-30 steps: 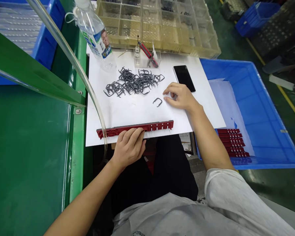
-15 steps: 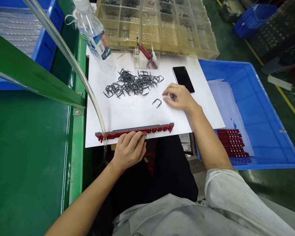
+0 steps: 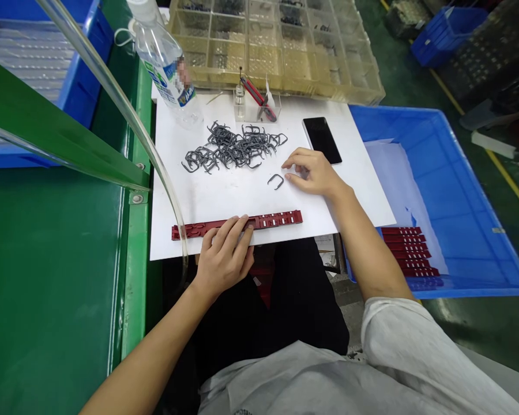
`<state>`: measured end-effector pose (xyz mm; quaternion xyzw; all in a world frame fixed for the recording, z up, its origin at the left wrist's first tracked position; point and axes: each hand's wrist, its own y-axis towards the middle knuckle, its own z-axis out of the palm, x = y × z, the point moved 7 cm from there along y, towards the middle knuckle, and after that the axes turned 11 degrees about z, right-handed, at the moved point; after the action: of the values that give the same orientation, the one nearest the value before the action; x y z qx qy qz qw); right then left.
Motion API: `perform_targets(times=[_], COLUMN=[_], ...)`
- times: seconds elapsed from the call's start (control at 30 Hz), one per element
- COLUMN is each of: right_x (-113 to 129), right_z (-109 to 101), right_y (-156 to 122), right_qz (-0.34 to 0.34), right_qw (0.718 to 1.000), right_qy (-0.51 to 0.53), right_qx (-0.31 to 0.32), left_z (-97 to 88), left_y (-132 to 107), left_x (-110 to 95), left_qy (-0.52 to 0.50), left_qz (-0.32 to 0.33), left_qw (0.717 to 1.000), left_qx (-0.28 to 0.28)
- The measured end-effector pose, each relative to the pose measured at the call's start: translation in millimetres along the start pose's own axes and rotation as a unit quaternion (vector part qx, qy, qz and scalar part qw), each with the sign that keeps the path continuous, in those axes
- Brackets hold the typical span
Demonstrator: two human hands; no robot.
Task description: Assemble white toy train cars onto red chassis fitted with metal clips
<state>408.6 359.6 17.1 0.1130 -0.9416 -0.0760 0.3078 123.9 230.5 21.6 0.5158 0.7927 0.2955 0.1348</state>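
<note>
**A:** Where's the long red plastic strip (image 3: 277,219) lying?

**B:** Flat on a white sheet (image 3: 225,199), close to its near edge. Its long axis runs almost straight left to right in front of the person, with the right end angled slightly away from them.

**A:** And the left hand (image 3: 225,256)?

**B:** On the strip's left half, partly closed, with its fingers (image 3: 236,227) draped over the top. I can't tell whether the thumb pinches it from beneath.

**A:** The right hand (image 3: 313,173)?

**B:** Resting on the sheet, loosely curled and open, holding nothing. Its fingertips sit just beside a single dark grey U-shaped metal clip (image 3: 275,181).

**A:** What else is near?

**B:** A tangled heap of matching clips (image 3: 233,147) lies farther up the sheet, with a black phone (image 3: 322,140) just beyond the right hand. Past the sheet's right edge, a blue plastic crate (image 3: 462,202) holds a stack of red strips (image 3: 409,251).
</note>
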Motion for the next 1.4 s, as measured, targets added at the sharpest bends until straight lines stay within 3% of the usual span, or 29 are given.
perform_targets(times=[0.27,1.1,1.4], right_x=[9.9,8.8,13.3], right_z=[8.1,7.2,4.5], right_y=[2.4,2.6,2.6], right_qz=[-0.068,-0.039,-0.041], right_qw=[0.996,0.997,0.997], right_qy=[0.055,0.051,0.059], right_qx=[0.028,0.035,0.026], left_z=[7.2,6.8,8.9], left_y=[-4.6,-5.5,-5.0], left_x=[-2.6,-0.6,-0.4], left_qy=[0.021,-0.018,-0.018], left_qz=[-0.007,-0.034,-0.039], left_qw=[1.0,0.999,0.999], left_qx=[0.017,0.004,0.03])
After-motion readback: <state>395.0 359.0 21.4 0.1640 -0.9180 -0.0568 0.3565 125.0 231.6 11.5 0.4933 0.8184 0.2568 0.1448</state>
